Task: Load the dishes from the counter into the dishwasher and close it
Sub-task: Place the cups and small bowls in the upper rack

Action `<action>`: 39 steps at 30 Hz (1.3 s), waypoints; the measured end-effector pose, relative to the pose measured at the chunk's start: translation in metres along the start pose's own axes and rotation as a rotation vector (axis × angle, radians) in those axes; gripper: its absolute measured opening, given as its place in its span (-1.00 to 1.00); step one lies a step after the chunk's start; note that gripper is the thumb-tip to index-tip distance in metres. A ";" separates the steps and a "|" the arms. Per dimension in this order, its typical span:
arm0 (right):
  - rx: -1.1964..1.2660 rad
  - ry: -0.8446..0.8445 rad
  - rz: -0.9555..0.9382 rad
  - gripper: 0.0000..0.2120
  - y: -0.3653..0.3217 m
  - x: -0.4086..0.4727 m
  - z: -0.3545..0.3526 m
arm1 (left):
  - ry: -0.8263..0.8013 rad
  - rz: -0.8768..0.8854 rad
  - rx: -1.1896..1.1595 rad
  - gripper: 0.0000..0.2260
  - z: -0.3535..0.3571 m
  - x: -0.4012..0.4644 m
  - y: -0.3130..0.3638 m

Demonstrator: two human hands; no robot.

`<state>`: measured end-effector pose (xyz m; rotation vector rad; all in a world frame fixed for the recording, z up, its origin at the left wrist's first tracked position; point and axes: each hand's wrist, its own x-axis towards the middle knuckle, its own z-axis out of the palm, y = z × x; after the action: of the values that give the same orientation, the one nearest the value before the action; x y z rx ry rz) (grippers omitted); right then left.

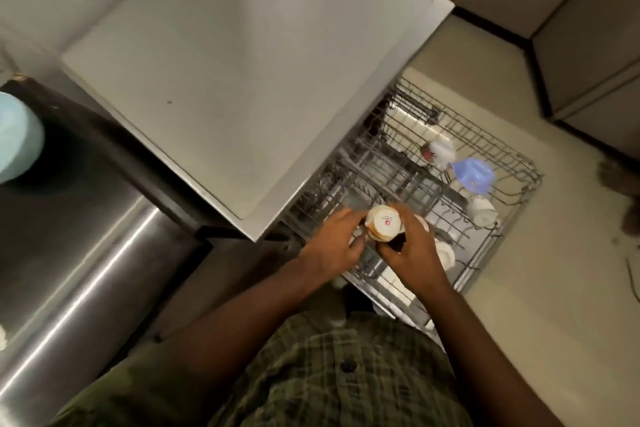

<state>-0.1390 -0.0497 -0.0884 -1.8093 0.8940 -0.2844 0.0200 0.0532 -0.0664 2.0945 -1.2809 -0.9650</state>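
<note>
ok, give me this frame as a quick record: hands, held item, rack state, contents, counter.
left hand: on the left side of the held cup, over the rack
right hand: gripping the cup from the right
held item: pale cup, base up, with a small red mark on it
rack: pulled out over the floor, partly loaded
rack contents: lilac plastic item, white mug, other white pieces, blurred
counter: bare white surface above the rack
steel surface: light blue object at its far edge

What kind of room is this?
Most likely a kitchen: a pulled-out dishwasher rack holds cups, a white counter sits above it, and both hands are lowering a cup into the rack.
</note>
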 end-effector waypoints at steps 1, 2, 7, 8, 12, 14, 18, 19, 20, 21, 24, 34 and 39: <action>0.004 -0.015 0.016 -0.37 0.006 -0.001 0.001 | -0.009 -0.021 0.005 -0.58 0.005 0.002 0.000; 0.002 -0.033 0.043 -0.36 0.013 -0.001 0.001 | -0.021 -0.044 0.008 -0.57 0.011 0.004 0.000; -0.044 -0.112 0.141 -0.31 0.036 0.007 -0.001 | -0.078 -0.163 -0.011 -0.52 0.032 0.016 -0.001; -0.054 -0.125 0.153 -0.31 0.038 0.011 -0.001 | -0.089 -0.187 -0.015 -0.52 0.035 0.020 -0.001; -0.069 -0.129 0.185 -0.37 0.046 0.028 0.000 | -0.113 -0.262 -0.055 -0.50 0.047 0.038 -0.001; -0.107 -0.107 0.198 -0.34 0.051 0.036 0.000 | -0.118 -0.294 -0.078 -0.49 0.052 0.048 -0.002; -0.157 -0.096 0.235 -0.33 0.063 0.053 -0.001 | -0.126 -0.376 -0.152 -0.48 0.061 0.067 -0.006; -0.157 -0.097 0.237 -0.35 0.066 0.058 -0.001 | -0.134 -0.390 -0.174 -0.47 0.064 0.071 -0.007; -0.159 -0.095 0.235 -0.37 0.069 0.062 -0.001 | -0.146 -0.405 -0.195 -0.45 0.066 0.075 -0.008; -0.168 -0.093 0.233 -0.39 0.071 0.065 -0.001 | -0.158 -0.418 -0.213 -0.44 0.067 0.079 -0.009; -0.196 -0.131 0.272 -0.34 0.081 0.076 0.002 | -0.171 -0.458 -0.259 -0.41 0.076 0.090 -0.015; -0.225 -0.197 0.378 -0.25 0.097 0.110 0.008 | -0.173 -0.483 -0.258 -0.46 0.099 0.115 -0.025; -0.254 -0.198 0.410 -0.23 0.099 0.117 0.007 | -0.153 -0.458 -0.252 -0.46 0.103 0.123 -0.025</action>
<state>-0.0980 -0.1421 -0.2035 -1.7921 1.1697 0.2754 -0.0093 -0.0516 -0.1865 2.1825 -0.7018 -1.4225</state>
